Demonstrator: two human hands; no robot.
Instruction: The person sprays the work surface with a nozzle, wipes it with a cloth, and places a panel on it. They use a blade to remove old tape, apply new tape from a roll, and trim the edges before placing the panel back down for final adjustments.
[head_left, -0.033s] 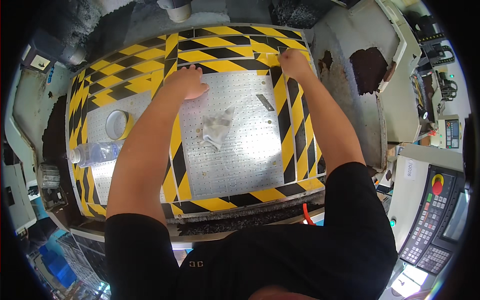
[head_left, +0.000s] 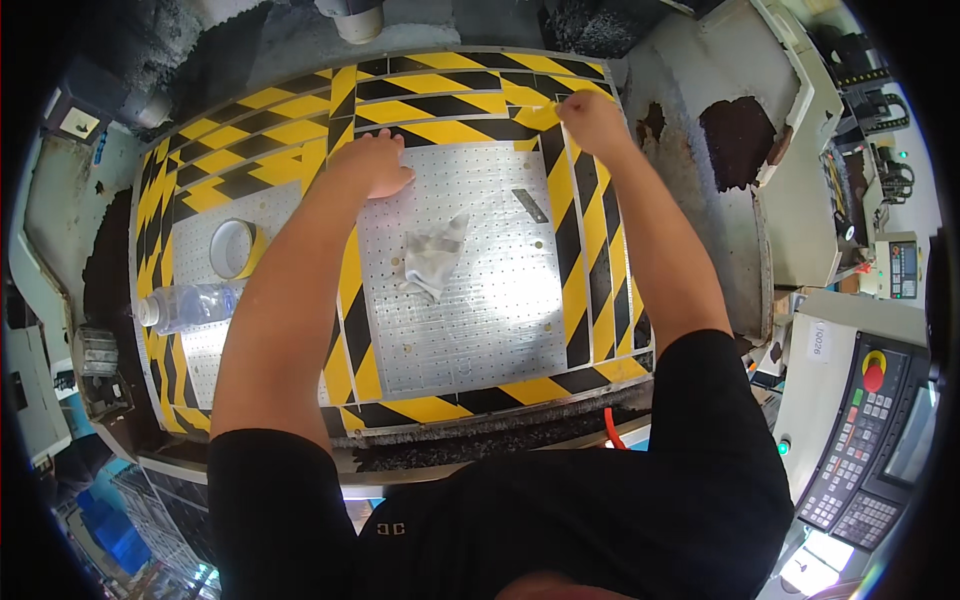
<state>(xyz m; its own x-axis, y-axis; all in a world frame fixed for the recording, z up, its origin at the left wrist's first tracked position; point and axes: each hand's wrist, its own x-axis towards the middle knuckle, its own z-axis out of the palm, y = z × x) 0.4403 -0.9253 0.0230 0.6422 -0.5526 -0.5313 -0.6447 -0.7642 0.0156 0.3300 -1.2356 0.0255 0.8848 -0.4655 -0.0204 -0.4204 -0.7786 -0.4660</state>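
A perforated metal plate [head_left: 480,300] lies in front of me, bordered with strips of yellow and black hazard tape [head_left: 440,128]. My left hand [head_left: 375,165] rests flat on the plate's far edge, fingers spread and holding nothing. At the far right corner, the fingers of my right hand [head_left: 592,122] pinch the end of a tape strip. A crumpled grey rag [head_left: 432,258] lies in the middle of the plate between my arms. A small dark blade-like tool [head_left: 530,205] lies near my right forearm.
A roll of tape [head_left: 232,248] and a clear plastic bottle [head_left: 190,305] lie on the left part of the surface. A machine control panel with a red button [head_left: 865,440] stands at the right. Rusty, grimy metal surrounds the plate.
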